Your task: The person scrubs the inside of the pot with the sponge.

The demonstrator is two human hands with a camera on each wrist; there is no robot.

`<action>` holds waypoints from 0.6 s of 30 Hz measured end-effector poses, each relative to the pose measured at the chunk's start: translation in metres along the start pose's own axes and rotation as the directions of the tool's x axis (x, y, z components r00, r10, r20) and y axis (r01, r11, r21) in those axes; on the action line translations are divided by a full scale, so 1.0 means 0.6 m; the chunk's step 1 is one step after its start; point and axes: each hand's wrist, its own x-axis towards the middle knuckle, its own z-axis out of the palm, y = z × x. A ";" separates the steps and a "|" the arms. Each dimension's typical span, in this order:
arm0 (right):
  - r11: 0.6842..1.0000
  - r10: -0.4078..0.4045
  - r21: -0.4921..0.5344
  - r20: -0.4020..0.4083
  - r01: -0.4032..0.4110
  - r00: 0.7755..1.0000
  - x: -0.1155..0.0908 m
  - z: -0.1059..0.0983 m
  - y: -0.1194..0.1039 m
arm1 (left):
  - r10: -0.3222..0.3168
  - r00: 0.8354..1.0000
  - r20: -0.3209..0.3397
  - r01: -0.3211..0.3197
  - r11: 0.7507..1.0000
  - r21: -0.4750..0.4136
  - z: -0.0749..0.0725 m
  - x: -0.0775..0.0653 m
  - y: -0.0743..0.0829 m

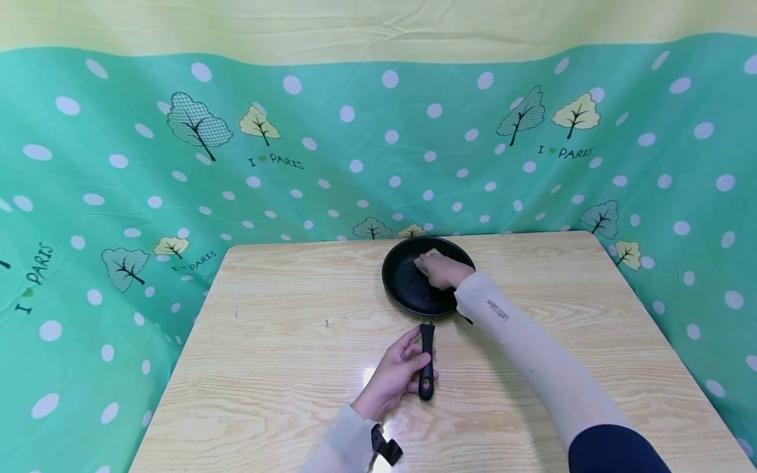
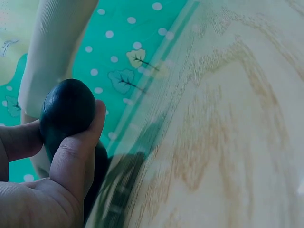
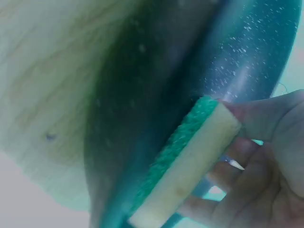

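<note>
A black frying pan (image 1: 408,279) rests near the table's back edge, its handle (image 1: 426,364) pointing toward me. My left hand (image 1: 395,373) grips that handle, thumb on top and fingers round its side; the left wrist view shows the handle's rounded end (image 2: 69,107) between thumb and fingers. Inside the pan my right hand (image 1: 445,269) holds a sponge (image 3: 187,166), pale on one side with a green scouring layer. In the right wrist view the green side faces the pan's dark, speckled surface, and the fingers pinch the pale side.
The light wood table (image 1: 284,341) has a few small dark marks on its left part. Behind and at both sides hangs a green polka-dot curtain (image 1: 331,151) with printed trees. A dark strap (image 1: 386,447) sits on my left wrist.
</note>
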 end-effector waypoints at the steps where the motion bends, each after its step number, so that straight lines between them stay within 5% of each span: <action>1: 1.000 0.015 -0.002 0.013 -0.014 1.000 -0.003 -0.003 0.000 | -0.001 1.000 0.001 0.001 1.000 -0.001 0.000 0.000 0.000; 8: 0.988 0.150 0.011 0.128 -0.152 0.980 -0.022 -0.026 -0.007 | 0.001 1.000 -0.002 -0.001 1.000 -0.002 0.000 0.001 0.002; 18: 0.982 0.182 -0.098 0.222 -0.164 0.958 -0.053 -0.042 -0.017 | -0.011 1.000 0.003 0.011 1.000 -0.002 0.000 0.000 0.002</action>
